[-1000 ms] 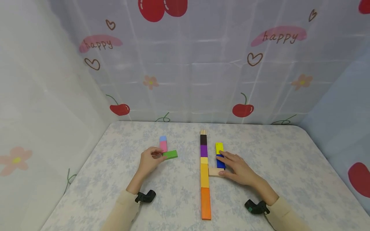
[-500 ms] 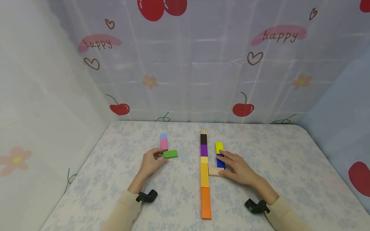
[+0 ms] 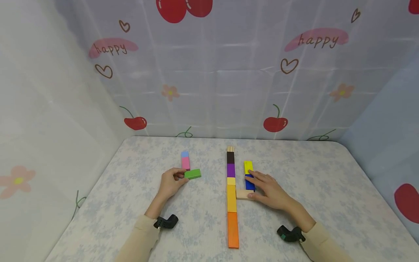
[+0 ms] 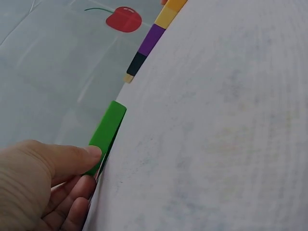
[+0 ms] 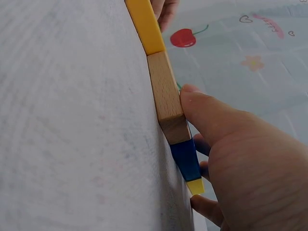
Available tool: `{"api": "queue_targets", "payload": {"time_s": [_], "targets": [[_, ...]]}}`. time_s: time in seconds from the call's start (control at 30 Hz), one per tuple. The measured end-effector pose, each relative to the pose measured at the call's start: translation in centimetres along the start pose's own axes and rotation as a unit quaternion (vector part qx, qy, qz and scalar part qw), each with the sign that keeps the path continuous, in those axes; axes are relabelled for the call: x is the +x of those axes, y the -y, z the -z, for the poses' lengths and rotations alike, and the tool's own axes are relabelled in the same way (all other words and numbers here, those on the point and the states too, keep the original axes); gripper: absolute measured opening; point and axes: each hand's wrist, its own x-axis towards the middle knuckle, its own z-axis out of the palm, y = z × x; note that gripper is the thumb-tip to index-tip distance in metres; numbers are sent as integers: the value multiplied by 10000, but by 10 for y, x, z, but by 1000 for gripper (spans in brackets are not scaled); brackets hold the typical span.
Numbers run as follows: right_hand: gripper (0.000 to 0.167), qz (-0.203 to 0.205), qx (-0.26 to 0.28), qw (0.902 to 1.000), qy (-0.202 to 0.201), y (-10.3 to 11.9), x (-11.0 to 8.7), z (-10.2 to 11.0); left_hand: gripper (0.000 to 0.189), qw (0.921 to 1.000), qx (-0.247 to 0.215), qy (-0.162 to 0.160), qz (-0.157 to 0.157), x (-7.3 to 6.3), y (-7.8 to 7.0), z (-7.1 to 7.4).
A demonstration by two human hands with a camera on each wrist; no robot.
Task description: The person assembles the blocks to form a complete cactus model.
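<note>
In the head view, my left hand (image 3: 170,183) pinches a green block (image 3: 193,174) by its left end, thumb on the near side. The left wrist view shows the thumb pressed against this green block (image 4: 108,127). Right behind it lies a pink block (image 3: 185,163), lined up with a light blue one (image 3: 184,154). My right hand (image 3: 270,191) rests with spread, fairly straight fingers over a yellow block (image 3: 248,167) and a blue block (image 3: 249,183). Its thumb touches a plain wooden block (image 3: 243,195), also seen in the right wrist view.
A straight column runs down the table's middle: short wooden sticks (image 3: 230,149), then a dark block (image 3: 230,157), a purple block (image 3: 231,170), pale yellow, amber (image 3: 231,198) and orange (image 3: 233,230) pieces. The wooden block's left end meets this column. A printed curtain (image 3: 209,109) hangs behind.
The pink and light blue blocks have shifted slightly away from me. My left hand has turned the green block a little and moved slightly right. The right hand stays put.
</note>
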Motion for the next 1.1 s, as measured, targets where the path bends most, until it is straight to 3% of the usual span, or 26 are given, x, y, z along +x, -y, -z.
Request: {"api": "queue_targets", "payload": {"time_s": [0.27, 0.5, 0.83, 1.1], "targets": [[62, 68, 8, 10000, 2, 0, 0, 1, 33, 9985, -364, 172, 367, 4, -8, 4], [62, 76, 21, 10000, 6, -2, -1, 1, 32, 9972, -614, 366, 211, 13, -29, 4], [62, 111, 12, 9999, 18, -2, -1, 1, 29, 9910, -927, 962, -106, 20, -51, -23], [62, 60, 4, 10000, 38, -2, -1, 1, 27, 9866, -1069, 1215, -204, 22, -53, -45]]}}
